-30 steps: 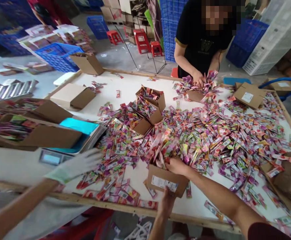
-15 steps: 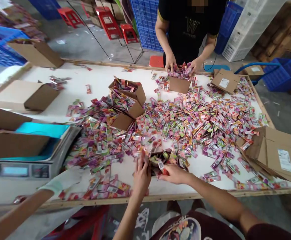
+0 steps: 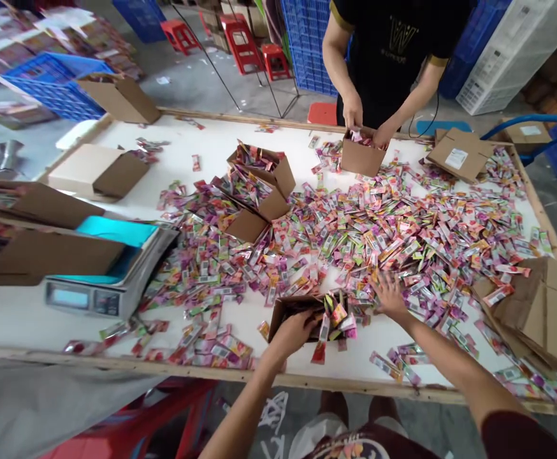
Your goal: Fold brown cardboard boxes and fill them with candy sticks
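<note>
My left hand (image 3: 294,333) reaches over the near wall of a small cardboard box (image 3: 278,315) at the table's front; its fingertips are hidden inside. Colourful sachets (image 3: 338,312) stick up at the box's right end, and one sachet (image 3: 320,341) hangs over its near side. To the right of the box, my right hand (image 3: 389,294) lies over the large pile of sachets (image 3: 369,236) with its fingers spread and nothing visible in its grasp.
Sachet-filled boxes (image 3: 259,201) stand mid-table. Across the table, a co-worker's hands (image 3: 354,109) work in another box (image 3: 363,157). A scale (image 3: 87,296) with filled boxes is at left, flattened cartons (image 3: 541,306) at right. A wooden rim (image 3: 164,368) edges the table.
My right hand has left the box and moved right onto the pile. My left hand has shifted into the box. A gloved hand at the left has gone from view.
</note>
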### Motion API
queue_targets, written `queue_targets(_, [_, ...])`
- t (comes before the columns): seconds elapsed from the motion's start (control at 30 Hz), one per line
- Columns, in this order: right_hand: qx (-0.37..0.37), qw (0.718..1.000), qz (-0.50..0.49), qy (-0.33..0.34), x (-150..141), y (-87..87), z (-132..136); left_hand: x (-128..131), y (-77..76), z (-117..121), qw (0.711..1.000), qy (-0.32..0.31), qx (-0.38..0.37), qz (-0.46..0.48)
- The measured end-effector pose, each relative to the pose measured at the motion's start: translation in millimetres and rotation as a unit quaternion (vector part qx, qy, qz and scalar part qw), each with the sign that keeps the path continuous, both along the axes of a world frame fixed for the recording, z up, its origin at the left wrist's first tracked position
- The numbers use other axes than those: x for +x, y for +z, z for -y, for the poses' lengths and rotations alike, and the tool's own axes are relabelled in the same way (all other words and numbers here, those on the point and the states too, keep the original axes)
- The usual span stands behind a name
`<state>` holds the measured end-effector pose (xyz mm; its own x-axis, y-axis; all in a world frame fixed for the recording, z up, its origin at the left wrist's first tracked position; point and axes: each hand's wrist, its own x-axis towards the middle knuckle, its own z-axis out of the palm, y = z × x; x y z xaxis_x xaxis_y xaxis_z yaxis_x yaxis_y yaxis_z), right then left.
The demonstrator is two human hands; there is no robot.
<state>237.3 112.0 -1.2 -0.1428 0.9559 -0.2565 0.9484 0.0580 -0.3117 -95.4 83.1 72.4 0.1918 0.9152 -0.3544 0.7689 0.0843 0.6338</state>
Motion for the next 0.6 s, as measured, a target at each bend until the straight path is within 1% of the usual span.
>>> queue_targets(0.03, [-0.003,0.998,0.011,0.057,-3.6,-10.4,-21.0,-5.2,2.8,6.5,1.0,-0.004,0.009,-0.003])
queue_targets(0.07, [0.005,0.996,0.017,0.093,-9.8,-17.5,-45.0,-10.5,4.6,13.8,1.0,-0.006,0.025,-0.005])
queue_targets(0.1, [0.016,0.994,0.019,0.109,-18.0,-21.2,-70.7,-15.6,5.3,21.5,0.999,-0.006,0.045,-0.006])
queue_targets(0.13, [0.023,0.993,0.018,0.11,-27.1,-22.0,-96.8,-20.3,4.9,29.1,0.998,-0.003,0.065,-0.006])
queue_targets(0.17, [0.026,0.995,0.013,0.095,-36.1,-20.3,-121.7,-24.3,3.8,36.2,0.997,-0.001,0.079,-0.003])
queue_targets(0.23, [0.027,0.999,-0.004,0.033,-50.0,-12.0,-163.0,-30.0,1.0,48.6,0.995,0.008,0.101,0.001])
queue_targets(0.3, [0.028,0.999,-0.021,-0.026,-54.1,0.3,-188.9,-31.8,1.3,58.8,0.991,0.027,0.134,-0.003])
queue_targets(0.37, [0.03,0.997,-0.03,-0.066,-46.0,15.5,-200.4,-27.5,7.5,67.2,0.986,0.047,0.162,-0.006])
queue_targets(0.4, [0.031,0.995,-0.043,-0.09,-38.1,24.6,-202.1,-22.5,12.6,70.0,0.986,0.045,0.161,-0.002])
queue_targets(0.47, [0.038,0.985,-0.081,-0.147,-18.0,46.8,-200.8,-6.9,24.7,70.5,0.992,0.001,0.122,0.015])
queue_targets(0.53, [0.049,0.974,-0.117,-0.188,1.1,74.2,-195.4,13.9,35.2,60.9,0.996,-0.058,0.066,0.013])
queue_targets(0.6, [0.063,0.972,-0.132,-0.183,11.9,104.6,-185.9,35.0,41.0,41.4,0.996,-0.09,0.017,-0.012])
